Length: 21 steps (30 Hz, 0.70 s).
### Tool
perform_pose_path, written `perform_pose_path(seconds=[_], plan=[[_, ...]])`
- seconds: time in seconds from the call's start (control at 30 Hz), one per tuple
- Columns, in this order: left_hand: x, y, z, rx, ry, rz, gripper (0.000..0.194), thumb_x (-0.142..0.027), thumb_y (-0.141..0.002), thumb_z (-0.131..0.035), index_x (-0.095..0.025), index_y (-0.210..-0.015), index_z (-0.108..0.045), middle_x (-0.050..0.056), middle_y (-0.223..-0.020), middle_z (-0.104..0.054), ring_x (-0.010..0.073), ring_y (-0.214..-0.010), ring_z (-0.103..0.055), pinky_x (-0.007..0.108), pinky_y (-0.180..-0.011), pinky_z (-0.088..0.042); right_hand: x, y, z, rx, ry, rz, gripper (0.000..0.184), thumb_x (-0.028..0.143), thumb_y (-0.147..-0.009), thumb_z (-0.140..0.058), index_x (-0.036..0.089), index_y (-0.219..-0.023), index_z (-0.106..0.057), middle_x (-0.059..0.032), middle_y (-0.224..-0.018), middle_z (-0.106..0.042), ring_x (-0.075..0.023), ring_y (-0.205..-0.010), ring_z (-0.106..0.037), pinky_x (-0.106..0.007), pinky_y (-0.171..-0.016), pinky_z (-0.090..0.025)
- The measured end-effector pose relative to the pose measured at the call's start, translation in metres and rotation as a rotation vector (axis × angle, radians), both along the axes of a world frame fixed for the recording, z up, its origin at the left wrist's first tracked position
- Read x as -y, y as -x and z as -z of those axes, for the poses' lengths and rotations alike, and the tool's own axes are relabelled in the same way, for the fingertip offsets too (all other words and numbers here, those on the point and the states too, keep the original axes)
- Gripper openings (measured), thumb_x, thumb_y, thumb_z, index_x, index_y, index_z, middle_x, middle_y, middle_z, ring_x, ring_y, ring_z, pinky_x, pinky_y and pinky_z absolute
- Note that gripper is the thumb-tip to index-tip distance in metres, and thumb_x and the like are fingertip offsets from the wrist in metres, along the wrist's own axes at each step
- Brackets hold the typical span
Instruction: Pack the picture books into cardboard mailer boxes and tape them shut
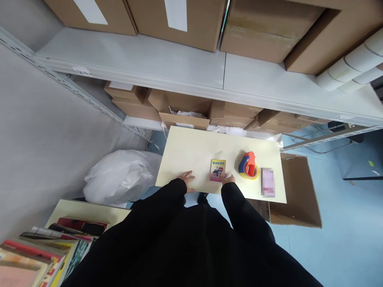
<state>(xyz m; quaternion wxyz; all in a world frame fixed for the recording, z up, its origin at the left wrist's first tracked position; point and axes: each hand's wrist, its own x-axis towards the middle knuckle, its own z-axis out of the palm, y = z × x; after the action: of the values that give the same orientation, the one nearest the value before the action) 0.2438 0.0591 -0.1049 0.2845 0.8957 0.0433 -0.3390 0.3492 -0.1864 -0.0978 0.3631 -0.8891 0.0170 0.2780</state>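
A small yellow and pink booklet point(218, 170) with cartoon figures on its cover is at the front middle of the cream table. My right hand point(228, 179) grips its lower right edge, fingers bent and partly hidden; a small white patch shows by the fingers. Left of the booklet, my left hand point(187, 180) rests on the tabletop, fingers spread and holding nothing. To the right stands a red and blue tape dispenser point(249, 164) with a yellow-rimmed roll. Beyond it lies a blurred pinkish rectangular item point(267, 182).
The cream table point(191, 149) stands against a grey shelf rack point(143, 54) loaded with cardboard boxes point(185, 24). An open carton point(299, 191) is on the floor at right. A white plastic bag point(119, 177) and a stack of books point(44, 255) are at left.
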Motion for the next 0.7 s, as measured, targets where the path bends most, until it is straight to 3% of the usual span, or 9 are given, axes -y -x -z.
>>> perform_pose_path(seconds=[0.13,0.27,0.4,0.57,0.7], plan=[[-0.003,0.003,0.012,0.094,0.19,-0.156,0.071,-0.04,-0.055,-0.069,-0.018,-0.12,-0.05,0.011,-0.142,-0.025,0.0242,-0.131,-0.019,0.04,-0.105,-0.019,-0.023,0.009,-0.005,0.12,0.113,0.012,0.028,0.032,-0.069,-0.051,0.019,-0.093,-0.047,-0.0068,-0.084,-0.058,-0.0199,-0.076,-0.056,-0.029,-0.065,-0.044],[-0.015,0.008,0.03,0.12,0.301,-0.381,0.057,-0.015,-0.057,-0.065,-0.015,-0.113,-0.055,0.011,-0.133,-0.041,0.0215,-0.123,-0.037,0.032,-0.104,-0.026,-0.063,0.032,0.004,0.289,0.171,-0.146,0.029,0.019,-0.066,-0.051,0.02,-0.095,-0.046,-0.006,-0.098,-0.054,-0.0177,-0.082,-0.055,-0.025,-0.066,-0.042],[-0.046,0.021,0.039,0.128,0.348,-0.662,0.049,-0.009,-0.058,-0.057,-0.017,-0.107,-0.059,0.007,-0.121,-0.054,0.0226,-0.117,-0.045,0.034,-0.101,-0.033,-0.094,0.048,0.019,0.28,0.179,-0.297,0.033,0.01,-0.065,-0.05,0.021,-0.095,-0.046,-0.0034,-0.096,-0.052,-0.0155,-0.079,-0.055,-0.024,-0.062,-0.04],[-0.076,0.033,0.028,0.133,0.323,-0.717,0.049,-0.013,-0.064,-0.051,-0.017,-0.112,-0.055,0.007,-0.117,-0.057,0.0215,-0.113,-0.049,0.033,-0.093,-0.041,-0.118,0.054,0.037,0.235,0.24,-0.34,0.035,0.011,-0.061,-0.055,0.02,-0.094,-0.047,-0.0028,-0.091,-0.05,-0.0149,-0.074,-0.053,-0.024,-0.061,-0.039],[-0.075,0.029,0.018,0.169,0.201,-0.536,0.05,-0.022,-0.064,-0.057,-0.019,-0.114,-0.054,0.005,-0.121,-0.055,0.0217,-0.114,-0.048,0.033,-0.095,-0.039,-0.122,0.043,0.045,0.199,0.366,-0.304,0.035,0.013,-0.063,-0.056,0.018,-0.096,-0.048,-0.0055,-0.094,-0.048,-0.016,-0.074,-0.053,-0.026,-0.064,-0.039]])
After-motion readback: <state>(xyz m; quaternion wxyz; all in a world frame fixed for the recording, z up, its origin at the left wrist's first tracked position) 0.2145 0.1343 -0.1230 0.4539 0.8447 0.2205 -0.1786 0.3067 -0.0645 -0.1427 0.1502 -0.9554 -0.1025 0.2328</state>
